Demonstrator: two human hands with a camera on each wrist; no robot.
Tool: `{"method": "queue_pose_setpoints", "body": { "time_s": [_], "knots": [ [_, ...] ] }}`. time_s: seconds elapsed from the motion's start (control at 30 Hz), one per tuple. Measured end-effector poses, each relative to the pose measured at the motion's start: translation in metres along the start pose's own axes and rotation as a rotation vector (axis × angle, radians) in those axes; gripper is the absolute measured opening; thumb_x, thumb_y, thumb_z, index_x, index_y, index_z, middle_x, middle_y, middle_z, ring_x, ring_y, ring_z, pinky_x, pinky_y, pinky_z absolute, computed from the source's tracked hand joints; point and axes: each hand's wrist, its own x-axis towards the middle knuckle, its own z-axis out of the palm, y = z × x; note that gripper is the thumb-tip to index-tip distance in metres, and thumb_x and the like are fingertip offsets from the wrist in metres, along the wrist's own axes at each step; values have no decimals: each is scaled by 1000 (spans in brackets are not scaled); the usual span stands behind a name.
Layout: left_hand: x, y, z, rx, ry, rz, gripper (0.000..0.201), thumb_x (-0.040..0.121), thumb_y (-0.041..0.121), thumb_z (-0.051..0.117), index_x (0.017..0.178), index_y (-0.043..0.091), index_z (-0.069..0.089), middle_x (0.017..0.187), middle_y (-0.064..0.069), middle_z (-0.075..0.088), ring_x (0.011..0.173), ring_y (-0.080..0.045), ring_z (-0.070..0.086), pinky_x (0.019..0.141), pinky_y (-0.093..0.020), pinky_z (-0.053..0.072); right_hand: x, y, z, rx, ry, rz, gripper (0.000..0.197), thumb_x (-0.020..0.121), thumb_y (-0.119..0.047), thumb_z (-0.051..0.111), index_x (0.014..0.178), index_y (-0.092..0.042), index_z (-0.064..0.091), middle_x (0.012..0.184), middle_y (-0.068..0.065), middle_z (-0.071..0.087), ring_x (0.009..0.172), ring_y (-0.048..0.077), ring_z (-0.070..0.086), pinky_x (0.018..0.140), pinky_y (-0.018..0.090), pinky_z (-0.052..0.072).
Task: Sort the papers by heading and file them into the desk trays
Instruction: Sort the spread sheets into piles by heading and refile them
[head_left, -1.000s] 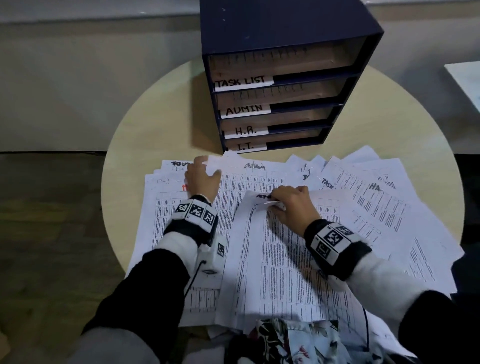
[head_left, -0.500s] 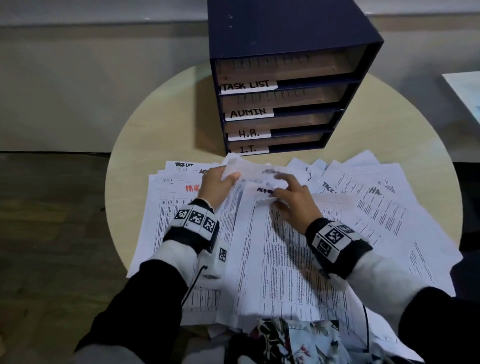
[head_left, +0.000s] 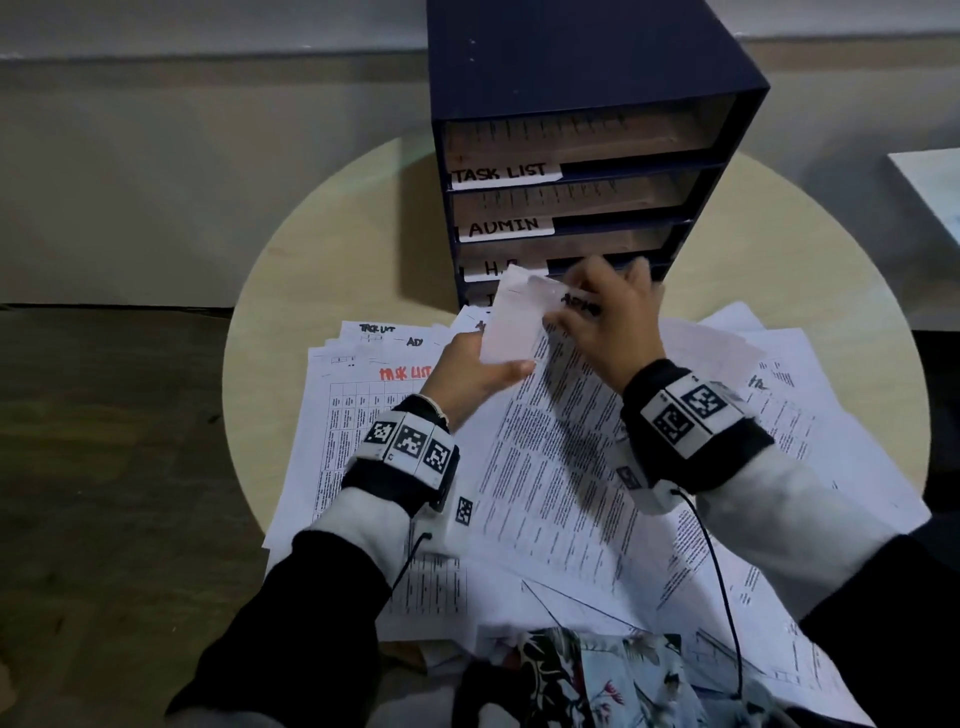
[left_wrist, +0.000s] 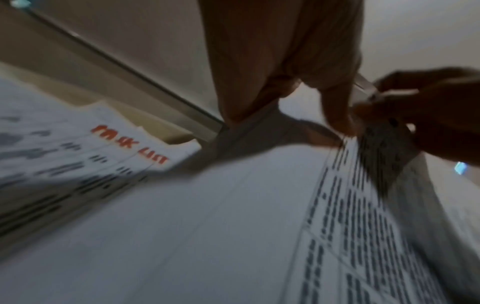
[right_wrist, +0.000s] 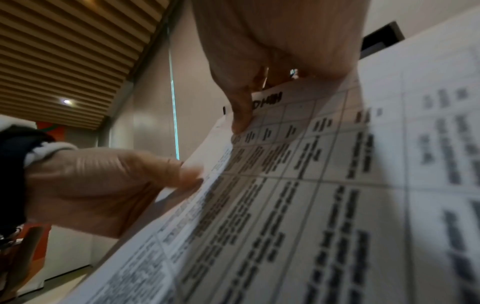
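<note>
The person holds a sheet of paper (head_left: 545, 441) up off the spread of papers (head_left: 779, 415) that covers the near half of the round worktop (head_left: 322, 249). The left hand (head_left: 467, 371) has its grip on the sheet's left edge, thumb on top and fingers underneath, while the right hand (head_left: 610, 322) pinches the top edge near a black handwritten heading (it seems to begin "AD", though the fingers cover part of it). The sheet tilts upward toward the filing box, its top corner curling over, and its lower part still lies among the other pages. From the right wrist view, the thumb (right_wrist: 240, 115) presses down on the printed table near the heading, and the left hand (right_wrist: 103, 185) shows at the sheet's edge. From the left wrist view, which is blurred, the fingers (left_wrist: 335, 107) reach to the raised sheet where the right hand (left_wrist: 428, 115) meets it, and a page with "TASK LIST" in red (left_wrist: 130, 144) lies flat to the left. The dark blue tray unit (head_left: 587, 104) stands at the back of the worktop, just beyond the raised sheet; its shelves are labelled TASK LIST (head_left: 504, 174), ADMIN (head_left: 504, 227) and H.R. (head_left: 498, 267), the lowest label hidden behind the paper. Flowered fabric (head_left: 597, 675) lies at the near edge.
</note>
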Motion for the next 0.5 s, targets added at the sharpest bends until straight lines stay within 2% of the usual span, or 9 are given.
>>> {"method": "queue_pose_setpoints", "body": {
  "time_s": [0.1,0.17,0.23,0.3,0.37,0.4,0.43,0.47,0.5],
  "knots": [
    [1,11,1,36,111,48,18,82,17,69,96,7,65,92,-9,69,94,-25,65,92,-50,51,9,0,-15,51,15,103,45,72,-38,73,108,-19,54,103,-2,51,105,14,33,70,26,12],
    [0,24,-2,-40,174,56,18,84,10,65,100,3,63,95,-12,67,94,-27,65,90,-47,52,12,9,-29,29,96,220,49,70,-49,72,108,-23,55,114,2,54,118,22,35,85,28,13],
    [-2,35,-12,-88,217,84,16,85,9,64,100,5,62,95,-10,68,88,-20,68,83,-40,56,12,25,-48,-15,231,377,56,67,-54,71,109,-20,56,111,-1,54,124,24,34,101,39,16],
    [-3,45,-23,-88,248,155,14,86,11,62,100,8,63,87,0,68,72,-3,69,69,-25,58,12,43,-65,137,330,503,71,60,-59,73,113,-16,54,110,-1,55,119,25,41,99,42,32],
    [-4,60,-28,-99,261,236,20,87,13,61,105,3,62,81,3,66,63,3,66,61,-19,56,11,50,-74,592,250,511,81,53,-56,79,116,-14,51,103,-4,59,105,19,54,85,28,45],
    [-3,69,-28,-102,273,279,23,89,13,60,107,-2,61,76,3,66,60,3,64,59,-19,54,11,50,-74,768,161,470,73,56,-48,81,113,-13,53,99,-5,64,97,15,59,78,23,48],
    [-3,79,-26,-106,275,313,25,90,13,58,107,-6,60,71,5,66,60,1,64,59,-19,53,11,47,-74,860,118,395,54,65,-34,80,108,-12,56,92,-8,70,89,10,64,75,21,50],
    [-5,91,-23,-102,266,350,25,91,13,57,106,-7,60,71,6,67,65,-3,66,63,-23,56,14,42,-75,881,136,319,33,74,-19,75,102,-11,59,82,-11,72,81,6,66,73,20,51],
    [-6,101,-19,-106,243,391,20,91,12,57,104,-2,62,77,3,69,77,-11,69,73,-30,58,16,33,-77,870,196,256,19,78,-8,70,95,-11,61,75,-14,72,75,3,66,72,20,51]
  ]
}}
